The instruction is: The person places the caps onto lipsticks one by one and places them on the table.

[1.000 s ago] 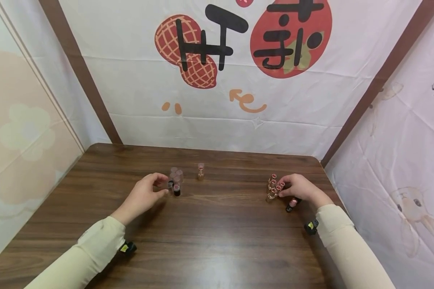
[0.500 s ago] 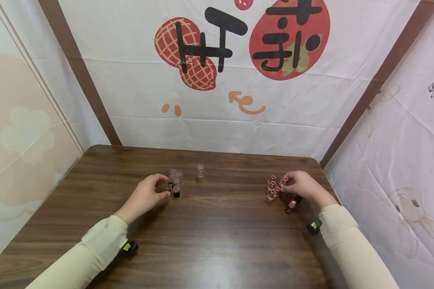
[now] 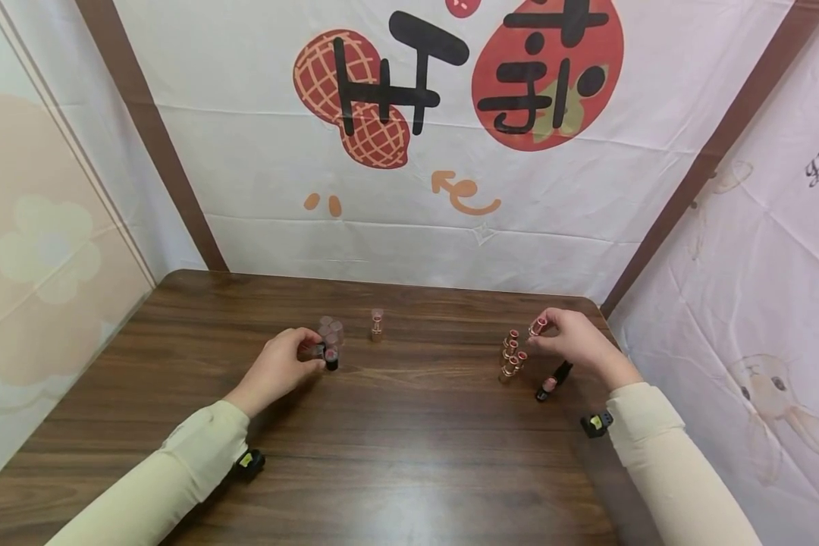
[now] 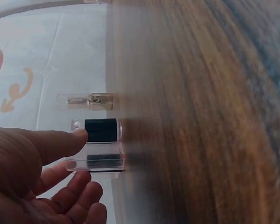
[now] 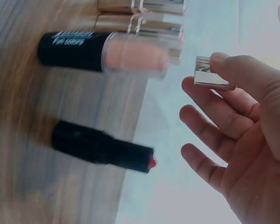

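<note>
At the right, my right hand (image 3: 573,341) pinches a gold lipstick (image 3: 538,326) between thumb and forefinger; the right wrist view shows the lipstick (image 5: 210,73) raised, with the other fingers loosely bent. Beside it stands a group of gold lipsticks (image 3: 510,362). At the left, my left hand (image 3: 283,369) has its thumb and forefinger around a clear tube with a black band (image 4: 105,161). In the left wrist view the thumb lies against a second black-banded tube (image 4: 101,130). Several clear-topped tubes (image 3: 331,329) stand just behind that hand.
A lone gold lipstick with a clear cap (image 3: 377,326) stands at the back middle. Close to my right wrist are a black tube with a pink top (image 3: 547,389) and a black lipstick (image 5: 102,145). The wooden table (image 3: 409,432) ends at a cloth backdrop (image 3: 409,243).
My right hand has taken the gold lipstick away from the group, moving it back and slightly right. My left thumb and forefinger have drawn in around the black-banded tube.
</note>
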`<state>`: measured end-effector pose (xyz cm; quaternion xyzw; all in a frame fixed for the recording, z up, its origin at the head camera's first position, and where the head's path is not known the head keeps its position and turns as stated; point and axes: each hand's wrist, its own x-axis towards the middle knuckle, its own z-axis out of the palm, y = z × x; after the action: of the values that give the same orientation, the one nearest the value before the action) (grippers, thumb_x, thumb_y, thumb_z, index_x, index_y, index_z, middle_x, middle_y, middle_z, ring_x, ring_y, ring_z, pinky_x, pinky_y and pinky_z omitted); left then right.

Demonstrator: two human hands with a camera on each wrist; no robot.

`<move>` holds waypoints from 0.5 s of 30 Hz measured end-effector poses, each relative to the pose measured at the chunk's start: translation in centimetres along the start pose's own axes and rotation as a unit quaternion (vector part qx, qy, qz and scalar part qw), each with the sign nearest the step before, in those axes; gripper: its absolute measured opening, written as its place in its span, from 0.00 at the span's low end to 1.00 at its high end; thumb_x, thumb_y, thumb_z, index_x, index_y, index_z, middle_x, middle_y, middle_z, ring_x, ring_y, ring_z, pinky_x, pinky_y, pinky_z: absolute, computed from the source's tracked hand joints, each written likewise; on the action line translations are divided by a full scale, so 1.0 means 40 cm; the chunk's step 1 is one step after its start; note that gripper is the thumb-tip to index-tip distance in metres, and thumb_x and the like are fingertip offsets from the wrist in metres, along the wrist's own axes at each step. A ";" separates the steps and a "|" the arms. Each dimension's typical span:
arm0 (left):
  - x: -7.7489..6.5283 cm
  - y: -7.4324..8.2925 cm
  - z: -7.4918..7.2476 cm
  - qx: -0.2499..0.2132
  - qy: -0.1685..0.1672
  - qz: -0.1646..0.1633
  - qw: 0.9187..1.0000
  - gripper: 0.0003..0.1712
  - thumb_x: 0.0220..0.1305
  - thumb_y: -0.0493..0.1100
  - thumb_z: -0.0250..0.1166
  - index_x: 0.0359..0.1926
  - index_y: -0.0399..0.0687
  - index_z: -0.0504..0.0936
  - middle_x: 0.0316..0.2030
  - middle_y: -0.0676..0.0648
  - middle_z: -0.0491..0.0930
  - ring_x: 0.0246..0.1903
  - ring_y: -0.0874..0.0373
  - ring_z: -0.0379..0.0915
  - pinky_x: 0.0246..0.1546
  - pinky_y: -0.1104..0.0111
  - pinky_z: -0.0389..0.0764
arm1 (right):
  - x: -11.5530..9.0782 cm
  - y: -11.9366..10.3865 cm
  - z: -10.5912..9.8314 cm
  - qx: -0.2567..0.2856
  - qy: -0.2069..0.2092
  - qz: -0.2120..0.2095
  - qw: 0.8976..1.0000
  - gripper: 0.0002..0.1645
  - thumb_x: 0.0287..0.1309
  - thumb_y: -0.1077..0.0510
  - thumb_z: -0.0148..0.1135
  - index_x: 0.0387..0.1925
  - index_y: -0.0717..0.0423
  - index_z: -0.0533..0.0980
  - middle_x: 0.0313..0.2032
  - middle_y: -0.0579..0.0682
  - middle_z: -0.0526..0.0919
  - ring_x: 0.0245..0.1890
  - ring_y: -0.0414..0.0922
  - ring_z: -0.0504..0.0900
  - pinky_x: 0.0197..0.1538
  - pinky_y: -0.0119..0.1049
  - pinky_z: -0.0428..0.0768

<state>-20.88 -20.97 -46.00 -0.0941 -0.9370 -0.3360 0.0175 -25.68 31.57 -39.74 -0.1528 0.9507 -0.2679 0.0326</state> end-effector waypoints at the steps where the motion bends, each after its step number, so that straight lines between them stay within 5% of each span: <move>1: 0.002 -0.001 0.002 0.003 0.002 0.000 1.000 0.23 0.63 0.43 0.74 0.56 0.39 0.81 0.49 0.39 0.80 0.49 0.45 0.78 0.51 0.49 0.79 | 0.000 -0.007 0.000 0.001 0.002 -0.003 1.000 0.10 0.62 0.51 0.72 0.39 0.49 0.80 0.44 0.49 0.86 0.51 0.54 0.83 0.55 0.51 0.76; 7: 0.006 -0.010 0.014 0.015 0.013 0.003 1.000 0.17 0.63 0.42 0.74 0.50 0.42 0.83 0.44 0.42 0.80 0.44 0.49 0.77 0.46 0.54 0.79 | 0.003 -0.047 0.017 0.005 0.012 -0.022 1.000 0.11 0.64 0.52 0.70 0.43 0.50 0.78 0.41 0.48 0.86 0.44 0.48 0.83 0.49 0.47 0.79; 15: 0.008 0.013 -0.008 0.006 0.018 0.006 1.000 0.14 0.65 0.43 0.72 0.47 0.42 0.82 0.38 0.46 0.81 0.38 0.52 0.74 0.40 0.59 0.77 | 0.011 -0.118 0.055 0.075 0.023 -0.026 0.997 0.13 0.66 0.51 0.70 0.47 0.51 0.79 0.41 0.49 0.85 0.42 0.47 0.84 0.44 0.41 0.81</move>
<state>-21.10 -20.73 -45.39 -0.0936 -0.9380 -0.3317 0.0368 -24.50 26.52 -39.14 -0.1686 0.9239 -0.3431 0.0150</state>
